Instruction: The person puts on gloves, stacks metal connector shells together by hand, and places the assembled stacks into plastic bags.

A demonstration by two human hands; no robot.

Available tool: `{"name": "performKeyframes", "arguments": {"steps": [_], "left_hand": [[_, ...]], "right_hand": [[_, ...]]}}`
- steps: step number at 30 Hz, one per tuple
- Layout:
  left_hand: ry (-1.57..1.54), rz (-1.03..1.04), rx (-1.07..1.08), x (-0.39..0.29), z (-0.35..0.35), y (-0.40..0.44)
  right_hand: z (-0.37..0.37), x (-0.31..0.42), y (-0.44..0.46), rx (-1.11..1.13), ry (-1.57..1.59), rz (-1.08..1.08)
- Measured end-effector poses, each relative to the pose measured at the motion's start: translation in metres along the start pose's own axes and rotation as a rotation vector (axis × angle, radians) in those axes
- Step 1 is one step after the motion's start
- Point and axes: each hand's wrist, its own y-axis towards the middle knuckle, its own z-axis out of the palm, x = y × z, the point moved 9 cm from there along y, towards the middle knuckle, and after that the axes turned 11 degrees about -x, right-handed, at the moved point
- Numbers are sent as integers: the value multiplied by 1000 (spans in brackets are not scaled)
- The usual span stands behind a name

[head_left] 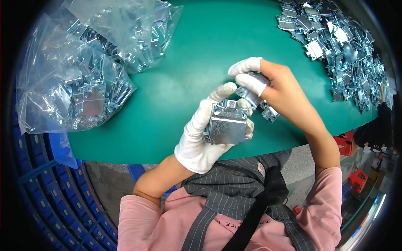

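My left hand (193,136), in a white glove, holds a flat silver metal plate (228,125) with notched corners and small holes. Its fingers curl round the plate's edges over the front of the table. White finger covers show on the thumb and a finger of my right hand (272,81). That hand pinches another shiny metal plate (250,98), partly hidden behind the thumb, just beyond the first. One more small metal part (269,112) shows below the right fingers; whether it rests on the table or is held, I cannot tell.
Clear plastic bags (121,77) filled with similar metal parts lie at the left of the green table (201,42). A large heap of loose metal plates (347,58) spreads along the right side. Blue bins (63,196) stand below at the left. Another person's arm (382,94) shows at far right.
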Motion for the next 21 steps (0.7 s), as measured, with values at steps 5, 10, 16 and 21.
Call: {"name": "performKeyframes", "arguments": {"steps": [5, 10, 16, 21], "left_hand": [[-87, 71, -9, -10, 1, 3], [-65, 153, 5, -17, 1, 5], [-78, 125, 61, -18, 8, 1], [-45, 177, 51, -20, 6, 0]], "right_hand": [[-19, -12, -19, -141, 243, 30], [-14, -18, -47, -48, 254, 75], [2, -11, -67, 85, 236, 25], [3, -18, -75, 31, 345, 86]]}}
